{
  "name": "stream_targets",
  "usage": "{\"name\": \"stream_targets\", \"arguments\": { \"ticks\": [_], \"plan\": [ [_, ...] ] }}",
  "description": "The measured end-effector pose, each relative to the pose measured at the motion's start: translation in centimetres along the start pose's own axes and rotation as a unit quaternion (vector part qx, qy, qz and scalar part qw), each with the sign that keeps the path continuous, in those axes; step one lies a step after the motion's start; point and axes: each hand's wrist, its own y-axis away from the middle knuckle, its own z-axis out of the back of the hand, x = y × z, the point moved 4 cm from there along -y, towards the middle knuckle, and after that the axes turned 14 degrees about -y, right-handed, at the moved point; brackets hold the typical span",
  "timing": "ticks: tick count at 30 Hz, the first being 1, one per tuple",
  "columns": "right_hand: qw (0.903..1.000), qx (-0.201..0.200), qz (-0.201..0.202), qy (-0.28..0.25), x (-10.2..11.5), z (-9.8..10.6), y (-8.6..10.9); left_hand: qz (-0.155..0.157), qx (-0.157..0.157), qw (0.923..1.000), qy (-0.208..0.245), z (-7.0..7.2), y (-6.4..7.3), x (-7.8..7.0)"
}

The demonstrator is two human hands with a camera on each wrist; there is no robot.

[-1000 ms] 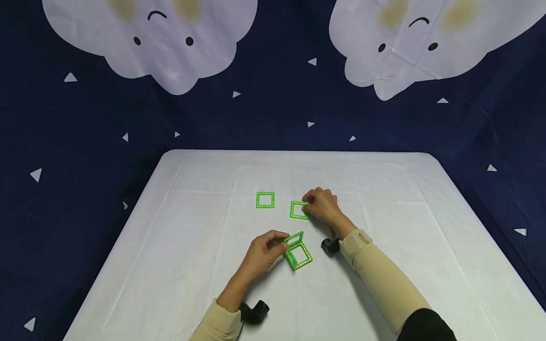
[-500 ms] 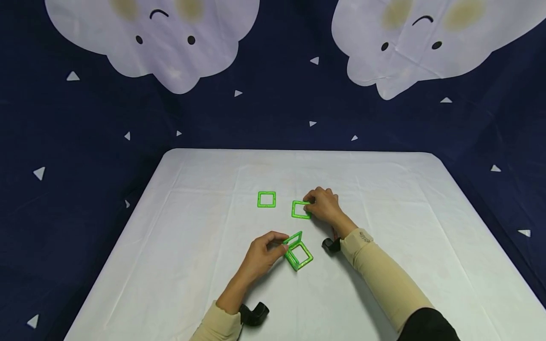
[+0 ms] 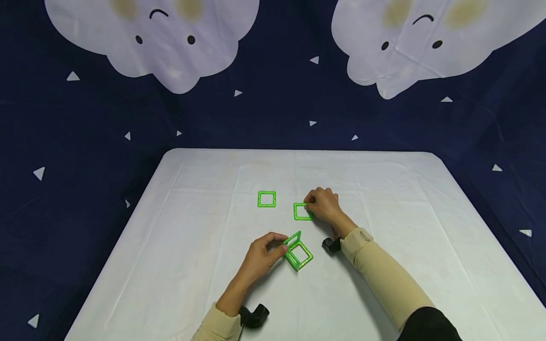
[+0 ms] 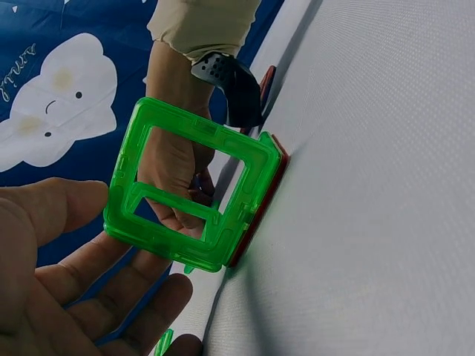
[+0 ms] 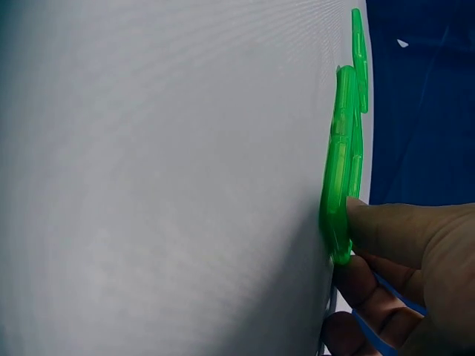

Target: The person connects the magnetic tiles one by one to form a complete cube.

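Picking up, it seems: your left hand (image 3: pixel 259 253) pinches joined squares (image 3: pixel 292 259) below centre, your right hand (image 3: pixel 325 205) another square (image 3: pixel 302 219) needing a steady lift.

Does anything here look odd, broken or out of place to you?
Yes: the printed clouds on the navy backdrop appear upside down in the head view, their mouths above their eyes. Otherwise nothing stands out: the green square frames show no obvious damage, and I see no spill on the white table.
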Motion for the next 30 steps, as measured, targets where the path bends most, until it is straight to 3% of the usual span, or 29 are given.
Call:
{"name": "stream_targets", "arguments": {
  "ticks": [9, 16, 30],
  "plan": [
    [1.0000, 0.000, 0.000, -0.005, -0.1, 0.1, 0.3, -0.040, -0.027, 0.9986, -0.024, 0.0, 0.4, -0.2],
    [0.9998, -0.010, 0.002, -0.020, 0.1, 0.2, 0.5, -0.008, -0.016, 0.9997, -0.017, -0.1, 0.6, 0.0],
    [0.9989, -0.018, 0.018, -0.040, 0.6, 1.1, 1.7, -0.011, -0.023, 0.9996, -0.016, 0.0, 0.9, -0.2]
  ]
}}
